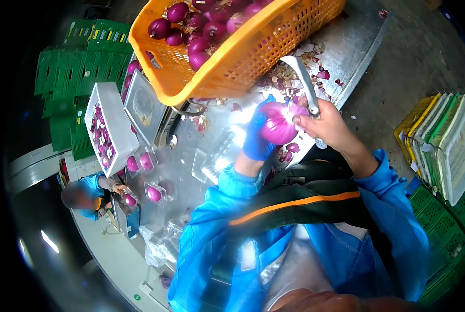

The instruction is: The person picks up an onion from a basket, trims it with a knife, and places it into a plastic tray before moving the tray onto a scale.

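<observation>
A peeled-looking, shiny purple onion (278, 125) rests in my left hand (257, 136), which wears a blue glove and is closed round the onion's left side. My bare right hand (323, 125) holds a knife with a pale curved blade (301, 73) that points up and away; its thumb and fingers also pinch the onion's papery top. Beyond the hands stands an orange basket (217, 78) full of red onions (214, 31). Loose skins and dry roots (282, 80) lie on the metal table (341, 57) beside the basket.
Clear plastic trays (206, 165), some with onions, lie on the table. A scale (146, 106) and a white crate of onions (119, 135) stand at left. A co-worker (89, 195) handles a packed onion. Green crates (94, 62) are stacked behind; more crates (445, 140) stand at right.
</observation>
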`<state>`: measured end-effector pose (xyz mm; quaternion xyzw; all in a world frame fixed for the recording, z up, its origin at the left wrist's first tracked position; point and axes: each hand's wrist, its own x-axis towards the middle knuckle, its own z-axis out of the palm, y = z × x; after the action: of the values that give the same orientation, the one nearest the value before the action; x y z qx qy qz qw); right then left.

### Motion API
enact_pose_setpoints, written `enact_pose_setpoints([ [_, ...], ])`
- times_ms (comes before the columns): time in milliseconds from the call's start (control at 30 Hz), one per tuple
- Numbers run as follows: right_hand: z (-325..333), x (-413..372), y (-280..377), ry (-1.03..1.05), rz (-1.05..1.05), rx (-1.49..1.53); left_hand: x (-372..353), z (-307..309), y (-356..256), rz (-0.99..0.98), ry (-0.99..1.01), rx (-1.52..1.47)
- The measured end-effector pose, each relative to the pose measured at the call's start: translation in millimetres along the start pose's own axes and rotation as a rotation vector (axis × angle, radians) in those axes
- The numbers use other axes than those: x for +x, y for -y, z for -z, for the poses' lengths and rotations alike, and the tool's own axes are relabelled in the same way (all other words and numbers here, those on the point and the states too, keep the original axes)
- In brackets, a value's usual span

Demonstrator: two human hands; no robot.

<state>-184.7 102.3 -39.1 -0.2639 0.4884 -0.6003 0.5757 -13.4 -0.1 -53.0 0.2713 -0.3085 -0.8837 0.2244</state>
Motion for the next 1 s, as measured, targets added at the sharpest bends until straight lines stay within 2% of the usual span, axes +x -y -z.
enact_pose_setpoints([
  [33, 2, -7, 11, 0.128, -0.024, 0.066, 0, 3, 0, -0.004, 0.020, 0.019],
  [67, 6, -16, 27, 0.258, -0.050, 0.133, -1, 3, 0, 0.033, -0.026, -0.105],
  [133, 18, -12, 22, 0.233, 0.034, -0.006, -4, -7, -6, 0.102, -0.112, -0.356],
  [167, 24, -10, 20, 0.217, 0.074, -0.075, -7, -13, -11, 0.114, -0.094, -0.368],
  [233, 14, 1, 19, -0.245, 0.153, -0.738, -14, -31, -25, 0.130, -0.058, -0.393],
  [267, 8, -4, 17, -0.235, 0.173, -0.718, -14, -32, -27, 0.104, -0.007, -0.261],
  [300, 13, 1, -11, -0.161, 0.218, -0.608, -13, -27, -27, -0.022, 0.067, 0.069],
  [333, 9, -2, -13, -0.056, 0.051, -0.350, -12, -18, -24, -0.141, 0.121, 0.401],
  [367, 1, -8, -16, 0.050, -0.123, -0.098, -13, -13, -16, -0.132, 0.115, 0.279],
  [400, -12, -12, -21, 0.032, -0.114, 0.103, -13, -9, -8, -0.124, 0.110, 0.155],
  [433, -20, -13, -27, -0.108, -0.077, 0.157, -14, -5, -1, -0.118, 0.104, 0.033],
  [500, -18, -10, -27, -0.068, -0.019, 0.201, -21, 3, 4, -0.321, -0.057, 0.489],
  [567, -21, -6, -20, 0.016, 0.014, -0.005, -42, -9, -33, -0.608, -0.047, 1.118],
  [600, -28, -4, -13, 0.079, 0.032, -0.208, -53, -14, -43, -0.611, -0.010, 1.338],
  [633, -35, -3, -14, 0.126, 0.029, -0.203, -63, -13, -47, -0.552, -0.035, 1.369],
  [700, -50, 1, -16, 0.213, 0.032, -0.195, -83, 3, -58, -0.586, -0.092, 1.243],
  [733, -59, 2, -13, 0.259, 0.016, -0.147, -95, 16, -61, -0.665, -0.165, 1.250],
  [800, -61, 5, -19, 0.233, -0.037, -0.161, -124, 44, -71, -0.685, -0.416, 1.355],
  [867, -63, 8, -23, 0.178, -0.068, -0.154, -150, 84, -74, -0.803, -0.720, 1.145],
  [933, -64, 9, -28, 0.143, -0.115, -0.216, -172, 134, -75, -0.802, -0.998, 1.285],
  [1000, -70, 10, -18, 0.072, -0.191, -0.309, -185, 186, -69, -0.667, -1.214, 1.211],
])
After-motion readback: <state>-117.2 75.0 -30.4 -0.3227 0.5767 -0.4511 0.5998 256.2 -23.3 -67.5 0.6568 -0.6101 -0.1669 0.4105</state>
